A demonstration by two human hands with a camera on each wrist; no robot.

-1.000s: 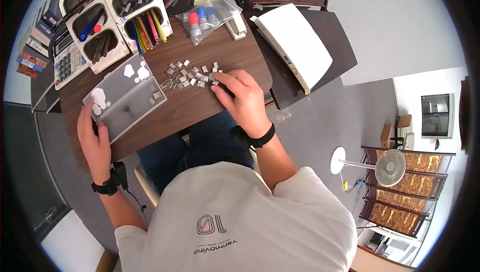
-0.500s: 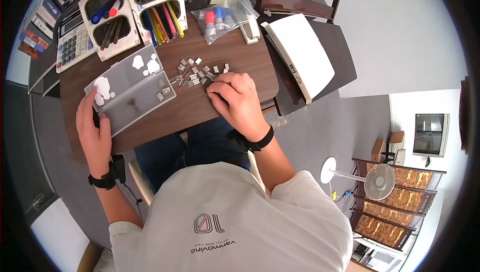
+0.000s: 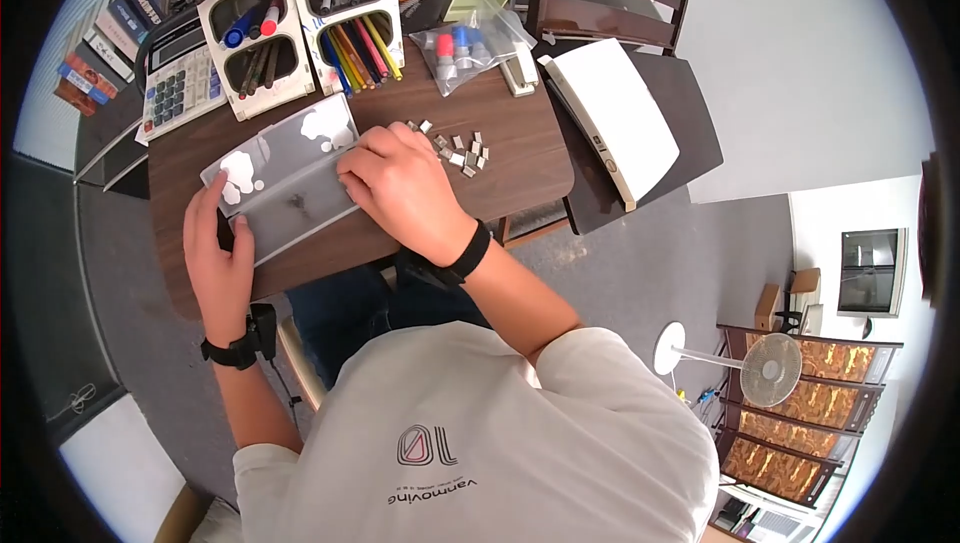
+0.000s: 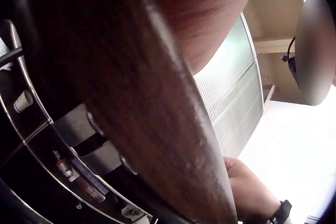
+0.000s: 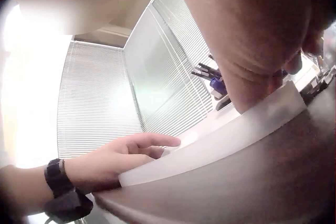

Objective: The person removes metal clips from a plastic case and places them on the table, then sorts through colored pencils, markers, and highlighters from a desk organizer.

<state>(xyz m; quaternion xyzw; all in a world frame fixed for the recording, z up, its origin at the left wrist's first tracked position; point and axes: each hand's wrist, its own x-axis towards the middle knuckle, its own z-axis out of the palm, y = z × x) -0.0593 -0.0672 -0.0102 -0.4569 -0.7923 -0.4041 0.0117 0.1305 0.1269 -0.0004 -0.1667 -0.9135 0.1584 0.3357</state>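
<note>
A translucent grey plastic box (image 3: 315, 205) lies unfolded on the wooden table, its lid (image 3: 280, 148) marked with white cloud shapes. My left hand (image 3: 220, 258) rests at its left end, fingers on the lid's edge and thumb on the tray's edge, mostly straight. Over the tray's right end is my right hand (image 3: 410, 188), fingers curled down together on a small silver metal piece, which they hide. The right wrist view has these fingers reaching behind the box wall (image 5: 220, 150). Several more silver pieces (image 3: 470, 158) lie loose just right of the hand.
Behind the box stand a white organiser (image 3: 262, 101) with pens and pencils and a calculator (image 3: 185, 93). A clear bag of coloured-capped bottles (image 3: 462, 53) and a white stapler (image 3: 520, 73) lie at the back. A white box (image 3: 615, 118) sits on the dark side surface.
My right hand reached the loose pieces, pinched one, and moved left over the box's right end. The left hand stays on the box. The head view has shifted somewhat.
</note>
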